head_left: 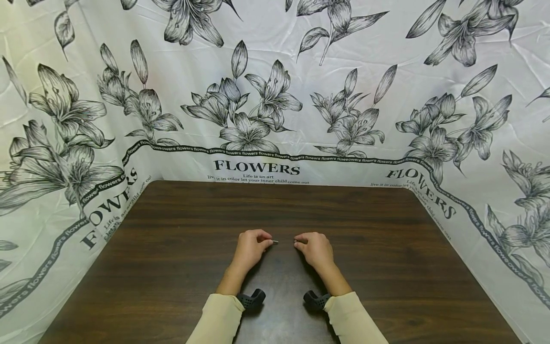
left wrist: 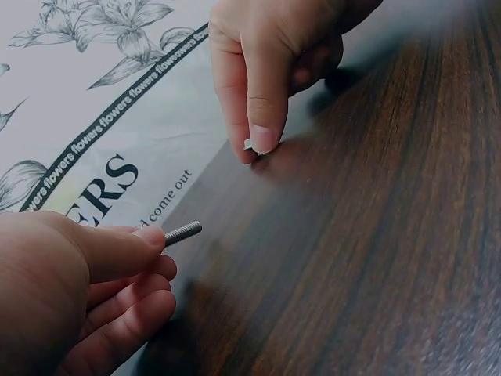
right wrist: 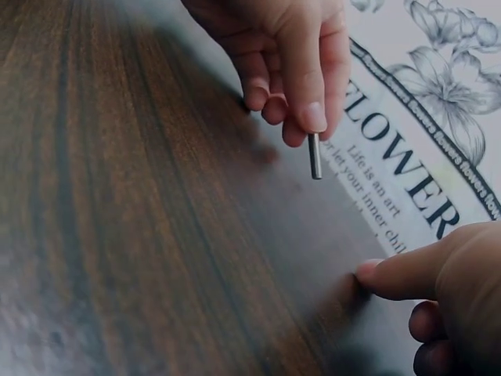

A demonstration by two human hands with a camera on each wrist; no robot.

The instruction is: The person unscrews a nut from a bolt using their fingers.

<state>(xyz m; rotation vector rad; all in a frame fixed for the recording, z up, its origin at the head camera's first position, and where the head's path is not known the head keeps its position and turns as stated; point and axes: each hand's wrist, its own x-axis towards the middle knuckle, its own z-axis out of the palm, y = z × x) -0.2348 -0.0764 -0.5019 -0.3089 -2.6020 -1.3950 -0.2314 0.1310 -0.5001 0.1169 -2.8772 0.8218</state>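
Note:
My left hand (head_left: 249, 249) pinches a silvery bolt (left wrist: 185, 233) between thumb and forefinger, with its threaded end sticking out toward the right. The other end of the bolt is hidden in the fingers. Across a short gap, my right hand (head_left: 317, 250) pinches a small metal nut (left wrist: 249, 145) between thumb and forefinger. Most of the nut is covered by the fingertips; only a bright edge shows in the left wrist view. Bolt and nut are apart, both held low over the dark wooden table (head_left: 180, 267).
A white cloth (head_left: 352, 172) with black flower prints and lettering hangs behind the table and along both sides. Each wrist wears a black camera mount, the left mount (head_left: 252, 299) and the right mount (head_left: 315, 301), just below the cream sleeves.

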